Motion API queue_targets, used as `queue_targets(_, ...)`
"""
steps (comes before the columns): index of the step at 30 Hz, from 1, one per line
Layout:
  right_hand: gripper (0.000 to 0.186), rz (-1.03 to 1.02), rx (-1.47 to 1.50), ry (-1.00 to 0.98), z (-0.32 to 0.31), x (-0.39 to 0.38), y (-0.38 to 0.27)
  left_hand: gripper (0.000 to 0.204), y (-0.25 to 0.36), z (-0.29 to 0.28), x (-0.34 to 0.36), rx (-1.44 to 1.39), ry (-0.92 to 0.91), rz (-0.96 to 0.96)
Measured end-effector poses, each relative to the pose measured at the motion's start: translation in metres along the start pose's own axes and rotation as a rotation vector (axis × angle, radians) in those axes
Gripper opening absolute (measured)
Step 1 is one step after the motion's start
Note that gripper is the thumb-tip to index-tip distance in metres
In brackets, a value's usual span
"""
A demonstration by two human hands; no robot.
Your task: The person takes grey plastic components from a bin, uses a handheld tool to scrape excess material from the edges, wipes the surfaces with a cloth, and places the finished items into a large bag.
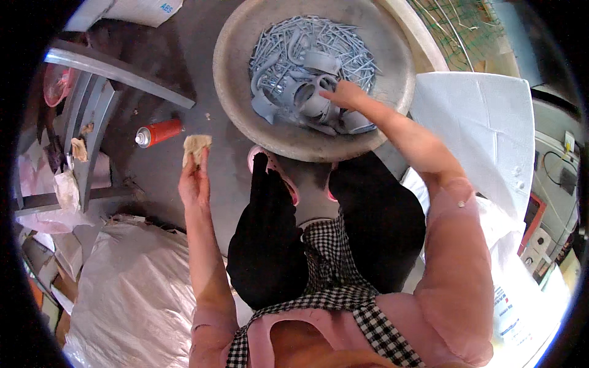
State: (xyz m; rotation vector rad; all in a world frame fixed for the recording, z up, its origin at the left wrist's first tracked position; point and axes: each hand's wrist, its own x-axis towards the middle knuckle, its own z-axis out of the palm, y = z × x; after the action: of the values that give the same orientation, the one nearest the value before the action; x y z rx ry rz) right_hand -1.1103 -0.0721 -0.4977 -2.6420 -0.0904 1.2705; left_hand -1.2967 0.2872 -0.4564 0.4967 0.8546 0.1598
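My left hand (194,173) has its fingers closed on a beige cloth pad (197,143), held out over the floor beside my left leg. My right hand (336,94) reaches into a large round metal basin (233,86), its fingers on a grey hollow ring-shaped part (315,108) and partly hidden by it. Around that part in the basin lie several other grey curved parts (262,105) and a heap of thin grey rods (356,52), some running under them.
A red spray can (161,131) lies on the floor (141,159) at left, near grey metal beams (135,80). A large white sack (123,288) is at lower left. A white foam sheet (472,129) stands right of the basin, with sacks and equipment behind my right arm.
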Motion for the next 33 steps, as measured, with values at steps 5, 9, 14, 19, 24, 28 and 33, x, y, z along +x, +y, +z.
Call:
queue_targets(5, 0.062, -0.153, -0.041, 0.136, 0.037, 0.063, -0.014, 0.031, -0.022, 0.068, -0.014, 0.161, -0.063, 0.000)
queue_targets(9, 0.041, -0.107, 0.317, 0.156, 0.042, 0.065, 0.016, 0.029, -0.021, 0.070, -0.017, 0.137, -0.161, 0.006)
queue_targets(14, 0.059, -0.568, 0.616, 0.396, -0.008, -0.067, -0.014, 0.030, -0.002, 0.068, -0.047, 0.127, -0.149, 0.111)
queue_targets(19, 0.068, -0.892, 0.657, 0.464, -0.054, -0.166, -0.055, 0.035, -0.005, 0.102, -0.085, 0.058, -0.290, 0.142)
queue_targets(24, 0.067, -1.205, 0.556, 0.494, -0.070, -0.226, -0.104, 0.034, 0.024, 0.115, -0.157, -0.003, -0.330, 0.299)
queue_targets(28, 0.057, -1.275, 0.450, 0.489, -0.060, -0.281, -0.141, 0.031, 0.059, 0.086, -0.201, -0.091, -0.351, 0.488)
queue_targets(33, 0.052, -1.363, 0.402, 0.473, -0.031, -0.325, -0.188, 0.026, 0.096, 0.047, -0.260, -0.098, -0.411, 0.717)
